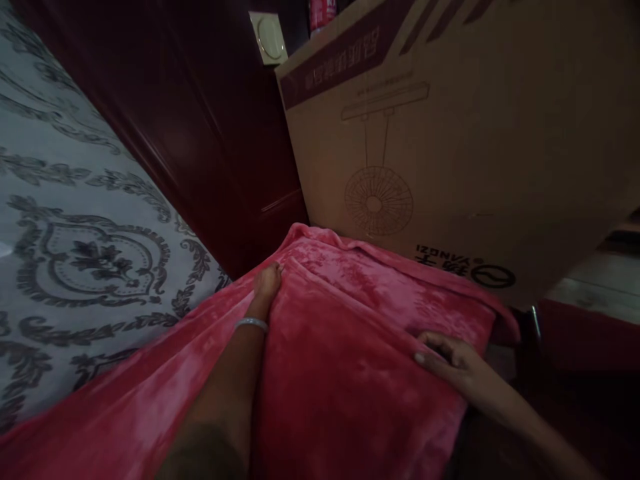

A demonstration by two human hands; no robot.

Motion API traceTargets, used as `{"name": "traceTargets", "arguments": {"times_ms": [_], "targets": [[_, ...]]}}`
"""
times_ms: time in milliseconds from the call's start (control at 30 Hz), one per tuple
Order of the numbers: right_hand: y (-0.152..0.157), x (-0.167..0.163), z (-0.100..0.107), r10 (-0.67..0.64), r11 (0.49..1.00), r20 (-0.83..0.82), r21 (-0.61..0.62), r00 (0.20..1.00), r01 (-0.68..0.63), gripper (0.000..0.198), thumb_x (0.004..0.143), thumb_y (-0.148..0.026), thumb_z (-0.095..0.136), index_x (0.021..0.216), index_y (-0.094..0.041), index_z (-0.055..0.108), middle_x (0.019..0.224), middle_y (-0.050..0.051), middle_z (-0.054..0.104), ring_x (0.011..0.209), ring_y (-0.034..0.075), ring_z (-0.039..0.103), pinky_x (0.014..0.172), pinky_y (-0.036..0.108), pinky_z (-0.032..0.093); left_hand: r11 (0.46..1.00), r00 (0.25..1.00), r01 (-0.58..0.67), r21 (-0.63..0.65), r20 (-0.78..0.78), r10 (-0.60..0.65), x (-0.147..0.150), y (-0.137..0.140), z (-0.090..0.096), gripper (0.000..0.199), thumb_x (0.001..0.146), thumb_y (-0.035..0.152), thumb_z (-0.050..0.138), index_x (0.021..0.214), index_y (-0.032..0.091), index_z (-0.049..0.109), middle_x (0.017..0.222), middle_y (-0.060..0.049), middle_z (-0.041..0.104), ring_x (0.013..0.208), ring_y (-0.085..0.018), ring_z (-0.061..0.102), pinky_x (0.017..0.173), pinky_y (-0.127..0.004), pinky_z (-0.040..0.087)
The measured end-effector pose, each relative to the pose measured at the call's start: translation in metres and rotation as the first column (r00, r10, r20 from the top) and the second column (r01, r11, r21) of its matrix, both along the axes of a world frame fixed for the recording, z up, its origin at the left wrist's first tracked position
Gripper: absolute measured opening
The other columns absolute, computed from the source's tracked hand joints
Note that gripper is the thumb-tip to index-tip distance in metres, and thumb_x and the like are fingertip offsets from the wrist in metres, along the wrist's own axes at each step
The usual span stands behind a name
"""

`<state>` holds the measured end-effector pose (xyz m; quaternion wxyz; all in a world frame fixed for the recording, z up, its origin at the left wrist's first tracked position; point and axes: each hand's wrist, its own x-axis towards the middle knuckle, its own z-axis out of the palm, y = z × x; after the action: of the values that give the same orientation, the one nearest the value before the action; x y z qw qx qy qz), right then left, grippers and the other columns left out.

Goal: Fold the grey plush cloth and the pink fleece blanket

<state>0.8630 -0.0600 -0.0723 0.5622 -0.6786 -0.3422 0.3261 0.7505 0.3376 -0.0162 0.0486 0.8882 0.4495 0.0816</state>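
Observation:
A plush pink-red blanket is spread out below me, its far edge turned up in a fold along the cardboard box. Near its far left corner, my left hand is closed on the blanket, with a pale bracelet around the wrist. My right hand is at the right side, its thumb and forefinger curled together on a fold of the same blanket. The other fingers of the right hand are partly hidden.
A large cardboard box with a fan drawing stands beyond the blanket. Dark red wood panelling meets it at the back left. Patterned wallpaper covers the left wall. A red container shows above the box.

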Motion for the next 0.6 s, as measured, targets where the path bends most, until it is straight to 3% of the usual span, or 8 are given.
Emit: {"name": "traceTargets", "arguments": {"times_ms": [233,433,600], "targets": [[-0.001,0.000,-0.002,-0.014,1.000,0.065,0.001,0.998,0.014,0.052,0.076,-0.074,0.063,0.075,-0.022,0.062,0.078,0.004,0.060,0.074,0.021,0.057,0.063,0.030,0.049,0.999,0.999,0.040,-0.010,-0.028,-0.041,0.017,-0.005,0.000,0.055,0.101,0.055,0.032,0.114,0.016,0.068,0.119,-0.018,0.073,0.115,-0.031,0.066,0.093,-0.038,0.049],[-0.003,-0.002,-0.004,-0.053,0.999,0.127,-0.004,0.990,0.054,0.047,0.078,-0.070,0.063,0.075,-0.022,0.062,0.076,0.003,0.059,0.072,0.019,0.056,0.062,0.028,0.047,0.999,1.000,0.001,0.048,-0.004,-0.001,0.025,-0.007,-0.013,0.043,0.103,0.040,0.033,0.122,0.019,0.064,0.117,-0.018,0.072,0.113,-0.033,0.066,0.093,-0.042,0.048],[-0.003,0.001,0.001,-0.006,1.000,0.120,-0.018,0.993,0.008,0.050,0.076,-0.072,0.062,0.077,-0.022,0.060,0.078,0.003,0.058,0.074,0.019,0.055,0.064,0.029,0.046,0.994,0.995,0.099,-0.042,-0.012,-0.100,0.015,-0.003,0.007,0.042,0.103,0.041,0.039,0.123,0.016,0.065,0.122,-0.014,0.072,0.111,-0.025,0.067,0.094,-0.032,0.050]]}}
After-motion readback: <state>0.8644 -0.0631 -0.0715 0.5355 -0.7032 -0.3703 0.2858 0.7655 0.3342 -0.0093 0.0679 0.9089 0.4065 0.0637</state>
